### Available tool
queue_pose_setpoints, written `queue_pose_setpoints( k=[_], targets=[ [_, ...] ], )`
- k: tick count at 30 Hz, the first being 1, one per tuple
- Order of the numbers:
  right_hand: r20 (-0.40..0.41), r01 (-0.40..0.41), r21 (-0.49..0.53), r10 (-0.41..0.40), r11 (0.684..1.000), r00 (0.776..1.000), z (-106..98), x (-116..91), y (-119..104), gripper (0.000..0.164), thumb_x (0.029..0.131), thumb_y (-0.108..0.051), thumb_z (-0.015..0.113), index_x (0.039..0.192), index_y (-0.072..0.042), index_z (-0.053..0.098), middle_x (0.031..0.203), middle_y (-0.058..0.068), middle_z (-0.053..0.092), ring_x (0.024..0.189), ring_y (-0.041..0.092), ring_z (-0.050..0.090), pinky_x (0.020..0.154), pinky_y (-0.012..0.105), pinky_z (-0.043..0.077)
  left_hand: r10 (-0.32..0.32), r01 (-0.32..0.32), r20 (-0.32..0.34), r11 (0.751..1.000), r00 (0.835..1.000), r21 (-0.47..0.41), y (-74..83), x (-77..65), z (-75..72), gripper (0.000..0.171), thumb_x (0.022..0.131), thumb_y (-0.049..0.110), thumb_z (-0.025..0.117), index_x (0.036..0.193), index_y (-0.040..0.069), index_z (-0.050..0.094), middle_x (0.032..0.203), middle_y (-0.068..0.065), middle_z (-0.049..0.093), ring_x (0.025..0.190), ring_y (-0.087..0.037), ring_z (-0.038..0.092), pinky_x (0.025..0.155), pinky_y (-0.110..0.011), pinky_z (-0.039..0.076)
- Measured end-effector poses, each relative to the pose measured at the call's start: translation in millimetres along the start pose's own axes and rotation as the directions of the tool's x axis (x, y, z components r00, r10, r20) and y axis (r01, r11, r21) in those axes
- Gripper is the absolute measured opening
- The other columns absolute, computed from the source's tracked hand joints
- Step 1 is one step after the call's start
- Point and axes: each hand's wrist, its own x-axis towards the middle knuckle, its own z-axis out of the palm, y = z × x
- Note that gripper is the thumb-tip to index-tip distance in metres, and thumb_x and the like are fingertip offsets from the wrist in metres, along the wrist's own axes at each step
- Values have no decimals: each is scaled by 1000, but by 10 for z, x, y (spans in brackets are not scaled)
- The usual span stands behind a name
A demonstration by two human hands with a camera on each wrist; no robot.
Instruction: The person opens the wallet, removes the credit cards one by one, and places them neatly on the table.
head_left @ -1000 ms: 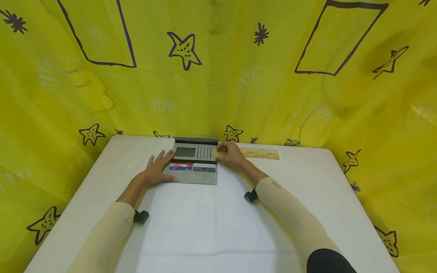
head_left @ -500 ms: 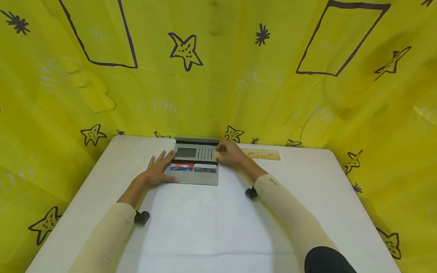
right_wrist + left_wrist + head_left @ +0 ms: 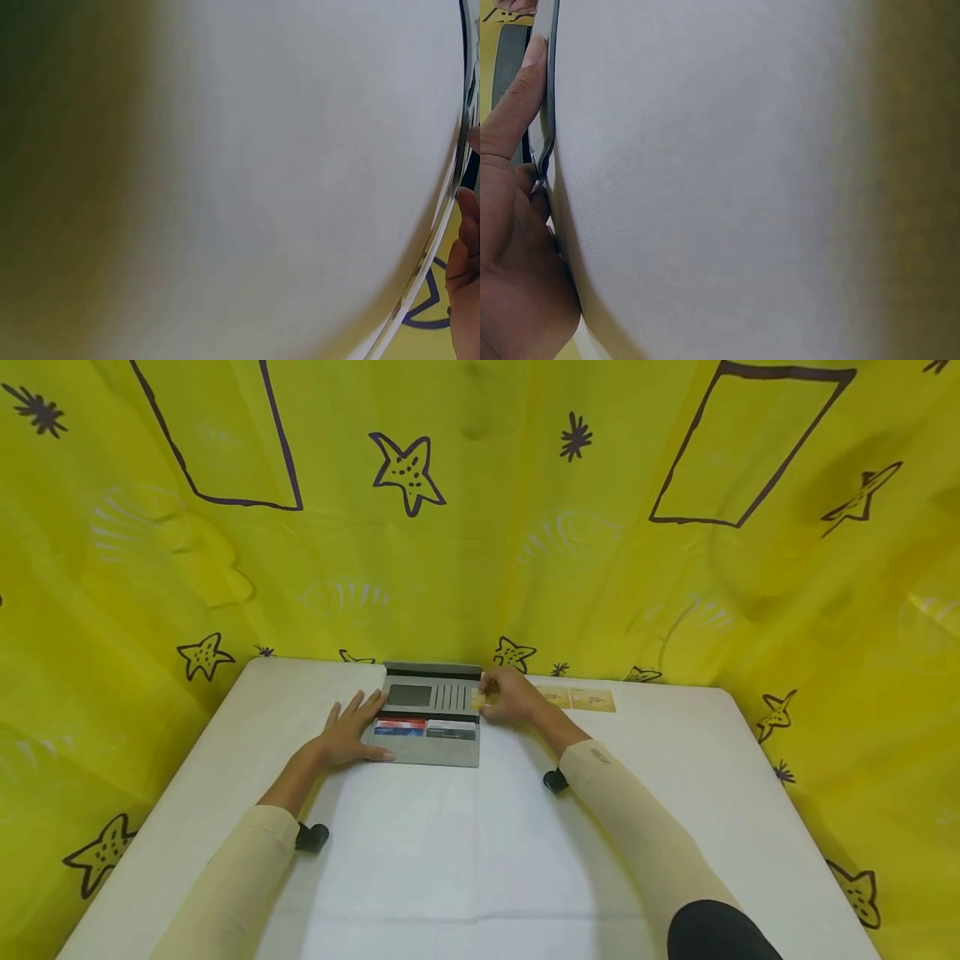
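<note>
An unfolded grey wallet [image 3: 423, 752] lies flat at the far side of the white table. My left hand [image 3: 345, 737] rests along its left edge with fingers spread, the thumb over the lower panel. In the left wrist view, that hand's thumb [image 3: 514, 109] presses on the wallet's edge. At the upper panel's right end, my right hand [image 3: 515, 700] pinches a yellow card [image 3: 477, 699], whose left part overlaps the panel beside the slots. The right wrist view catches only part of the right hand [image 3: 465, 262] at its edge. A red-and-blue card [image 3: 399, 727] and a grey-and-white card [image 3: 451, 729] sit in the lower panel.
Right of the wallet, yellow cards lie in a row: one [image 3: 592, 700] in full view, another [image 3: 555, 696] partly behind my right hand. A yellow patterned curtain [image 3: 465, 552] hangs right behind the table's [image 3: 420, 852] far edge.
My right hand has shifted very slightly to the right at the wallet's edge, still pinching the yellow card. The left hand and the wallet stay in place.
</note>
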Motion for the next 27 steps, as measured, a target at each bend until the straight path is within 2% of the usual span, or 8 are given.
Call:
queue_pose_setpoints(
  k=[8,14,19,24,27],
  targets=[
    [12,25,-60,-25,998,1000,-26,-10,5,36,79,-10,85,110,-1,69,115,13,68,111,29,52,99,40,48,-4,4,-1,1000,1000,6,-20,-12,-8,122,82,61,82,168,5,16,174,-21,6,158,-45,-9,119,-64,-19],
    [42,30,-128,-25,991,999,-48,-25,13,45,80,-14,83,120,-1,69,123,13,68,119,31,53,105,43,46,-30,30,10,999,999,14,15,10,2,119,84,52,84,168,4,15,174,-21,7,158,-45,-8,120,-65,-16],
    [71,81,-234,-66,969,995,-86,-37,-13,57,82,-20,80,133,2,68,132,16,67,126,36,52,110,48,41,-45,44,6,999,999,23,20,15,3,118,84,50,85,168,4,16,174,-20,8,159,-44,-7,121,-64,-16],
    [88,118,-318,-95,941,992,-103,-45,-36,58,83,-26,80,132,2,70,129,18,69,122,37,54,107,49,41,-39,38,5,999,999,21,1,19,14,118,84,52,84,168,5,16,175,-20,7,159,-43,-8,121,-63,-17],
    [89,110,-327,-85,939,992,-104,-42,-34,56,83,-27,81,130,1,72,126,17,69,122,36,54,107,48,41,-26,26,4,1000,1000,13,10,19,12,119,84,53,84,168,4,16,174,-21,7,159,-44,-8,120,-64,-17]
  ],
)
